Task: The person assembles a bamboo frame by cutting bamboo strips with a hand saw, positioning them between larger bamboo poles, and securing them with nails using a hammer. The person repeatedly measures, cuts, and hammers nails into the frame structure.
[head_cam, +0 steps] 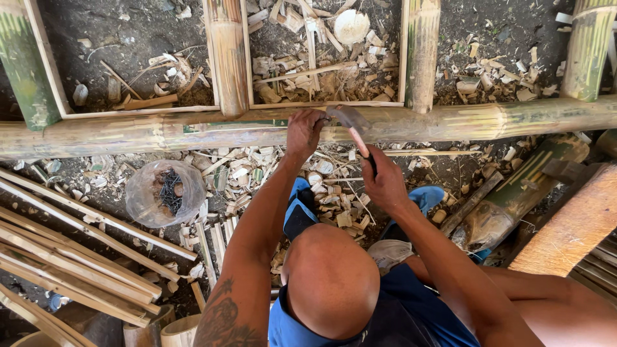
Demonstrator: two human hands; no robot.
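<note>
Over dark earth littered with pale bamboo chips, we judge nailing underway: our left hand (303,132) pinches something too small to identify against the long horizontal yellow-green bamboo pole (128,133), our right hand (384,182) grips the wooden-handled steel hammer (350,122) raised just above, needing a square strike.

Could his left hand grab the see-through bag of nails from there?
Probably yes. The left hand rests on the bamboo pole, and the bag of nails lies uncovered on the ground nearby, with only wood chips between.

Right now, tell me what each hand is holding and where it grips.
Right hand holds a hammer by its handle's lower end. Left hand pinches something small against the bamboo pole; what cannot be told.
</note>
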